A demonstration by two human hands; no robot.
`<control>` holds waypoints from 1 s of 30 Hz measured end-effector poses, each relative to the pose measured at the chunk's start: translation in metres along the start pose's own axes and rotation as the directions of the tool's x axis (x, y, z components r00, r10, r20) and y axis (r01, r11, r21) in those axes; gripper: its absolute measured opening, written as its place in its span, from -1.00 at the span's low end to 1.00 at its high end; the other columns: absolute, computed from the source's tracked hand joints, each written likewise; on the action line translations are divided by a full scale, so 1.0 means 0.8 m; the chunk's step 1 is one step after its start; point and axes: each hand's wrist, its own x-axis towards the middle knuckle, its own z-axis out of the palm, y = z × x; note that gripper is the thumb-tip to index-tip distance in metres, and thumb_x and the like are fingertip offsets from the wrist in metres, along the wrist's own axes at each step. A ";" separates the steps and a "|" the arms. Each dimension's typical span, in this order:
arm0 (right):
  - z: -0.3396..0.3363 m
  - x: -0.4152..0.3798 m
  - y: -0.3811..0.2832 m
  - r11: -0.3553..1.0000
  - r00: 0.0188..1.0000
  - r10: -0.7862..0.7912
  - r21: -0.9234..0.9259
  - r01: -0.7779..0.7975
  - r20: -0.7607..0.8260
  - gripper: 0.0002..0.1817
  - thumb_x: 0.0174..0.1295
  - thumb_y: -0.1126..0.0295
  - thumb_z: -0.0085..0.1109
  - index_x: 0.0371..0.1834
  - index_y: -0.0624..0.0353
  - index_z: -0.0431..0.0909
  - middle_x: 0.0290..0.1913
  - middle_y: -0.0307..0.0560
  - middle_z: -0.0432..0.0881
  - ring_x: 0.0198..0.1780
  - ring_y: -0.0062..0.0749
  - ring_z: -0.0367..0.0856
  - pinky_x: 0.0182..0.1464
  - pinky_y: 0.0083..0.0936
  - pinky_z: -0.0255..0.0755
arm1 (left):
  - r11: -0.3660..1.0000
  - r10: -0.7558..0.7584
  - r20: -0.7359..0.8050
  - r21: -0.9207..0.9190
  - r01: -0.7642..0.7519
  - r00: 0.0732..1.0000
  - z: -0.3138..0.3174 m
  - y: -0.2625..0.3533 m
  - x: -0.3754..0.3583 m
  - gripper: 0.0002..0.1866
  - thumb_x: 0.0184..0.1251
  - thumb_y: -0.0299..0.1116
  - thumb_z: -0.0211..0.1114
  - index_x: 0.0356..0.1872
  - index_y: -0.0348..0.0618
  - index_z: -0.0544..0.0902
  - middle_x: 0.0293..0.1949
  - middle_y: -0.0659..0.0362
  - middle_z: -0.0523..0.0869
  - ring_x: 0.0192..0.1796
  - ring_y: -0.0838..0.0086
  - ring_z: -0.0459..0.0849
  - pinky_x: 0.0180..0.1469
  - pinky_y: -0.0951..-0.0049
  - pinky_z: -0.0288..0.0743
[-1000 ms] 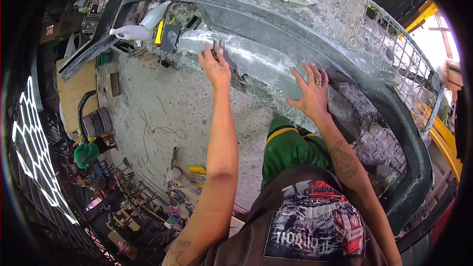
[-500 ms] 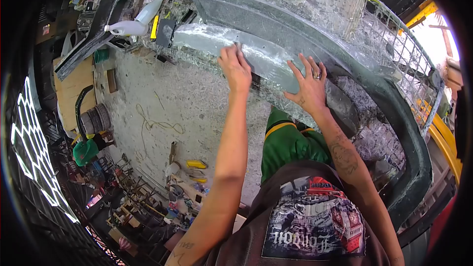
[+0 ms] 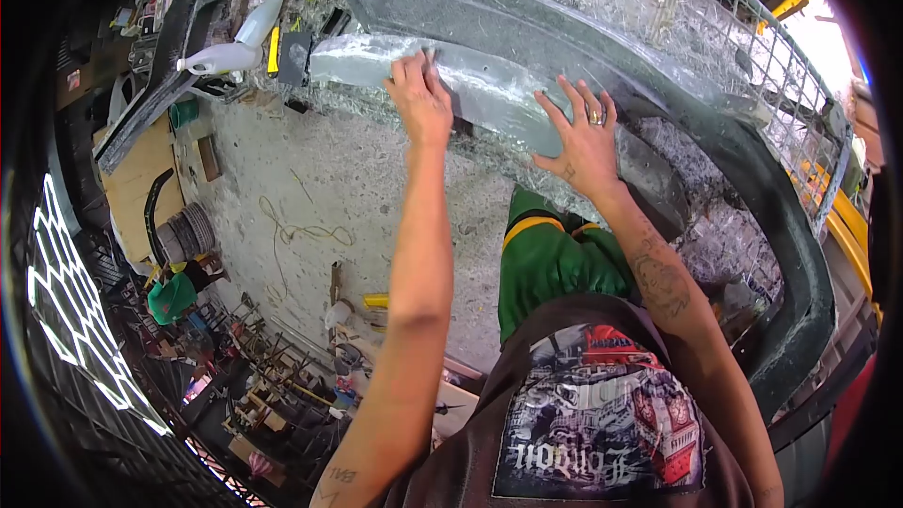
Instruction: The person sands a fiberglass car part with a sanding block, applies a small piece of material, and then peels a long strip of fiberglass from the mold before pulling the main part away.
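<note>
A long, smooth grey panel [image 3: 499,102] with a white dusty streak lies lengthwise in front of me, inside the curve of a large dark-grey moulded frame [image 3: 574,23] shaped like a car bumper. Toward the panel's left half, my left hand [image 3: 420,99] has its fingers bent and pressed together. Between those fingertips a bit of a small grey piece shows, perhaps folded sandpaper; most of it is hidden. Over the panel's right end, my right hand [image 3: 585,141], with a ring on one finger, rests with fingers spread and nothing in it.
Two whitish plastic bottles [image 3: 221,58], a yellow-edged tool [image 3: 274,50] and a dark flat block [image 3: 294,58] lie by the panel's left end. Wire mesh [image 3: 752,52] stands at right. A cord [image 3: 306,233] lies on the concrete floor. A person in green [image 3: 172,296] is at far left.
The view has shifted, so the panel and bottles appear further left. My left hand has slid slightly left along the panel. My right hand stays spread near the right end.
</note>
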 end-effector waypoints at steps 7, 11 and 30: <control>0.001 0.003 0.001 1.000 1.000 0.004 0.010 -0.004 0.020 0.13 0.01 -0.19 0.60 0.71 -0.33 0.25 0.72 -0.06 0.14 0.73 0.02 0.04 0.70 0.26 -0.21 | 0.999 0.005 0.033 -0.047 -0.003 0.999 0.006 0.004 -0.009 -0.69 0.48 -0.47 0.31 0.19 -0.27 0.65 0.06 -0.05 0.62 0.09 0.01 0.55 0.19 0.04 0.36; -0.002 0.004 0.001 1.000 1.000 0.003 0.006 -0.003 0.010 0.13 0.01 -0.19 0.60 0.71 -0.34 0.25 0.72 -0.06 0.13 0.73 0.01 0.04 0.71 0.27 -0.21 | 1.000 -0.010 0.005 -0.027 0.010 1.000 0.001 0.021 -0.041 -0.71 0.49 -0.49 0.29 0.18 -0.26 0.66 0.07 -0.04 0.63 0.07 0.01 0.55 0.20 0.04 0.36; 0.004 0.004 0.001 1.000 1.000 0.015 -0.001 -0.015 -0.017 0.13 -0.03 -0.16 0.62 0.69 -0.36 0.28 0.71 -0.09 0.18 0.72 -0.01 0.07 0.71 0.23 -0.17 | 0.991 -0.059 0.038 -0.115 0.063 0.998 0.005 0.027 -0.041 -0.72 0.48 -0.47 0.32 0.14 -0.27 0.71 0.03 -0.06 0.63 0.03 -0.03 0.55 0.16 0.06 0.42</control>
